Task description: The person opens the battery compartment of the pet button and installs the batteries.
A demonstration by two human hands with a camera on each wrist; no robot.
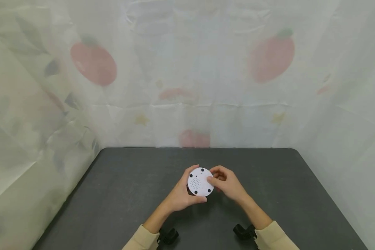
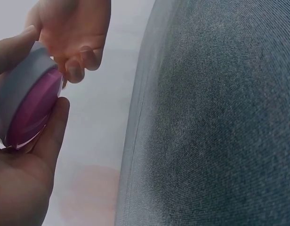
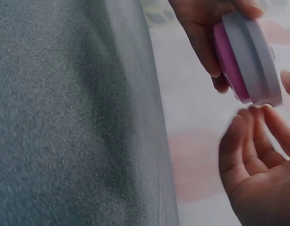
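The left hand grips a round white device above the dark table, its fingers curled round the rim from the left and underneath, thumb along the lower edge. The device is tilted so that its flat white underside faces the head camera; that face shows a patch of small holes and four dark round feet. From the left wrist camera, the same device shows a grey-white body over a pink band, seated between thumb and fingers of the left hand. The right hand is just right of the device, fingers bent, with one fingertip touching the white face near its right edge. In the right wrist view, the fingertips of the right hand meet the lower rim of the device; they touch it rather than clamp it. Cream sleeves cover both forearms, nearer the body than the hands.
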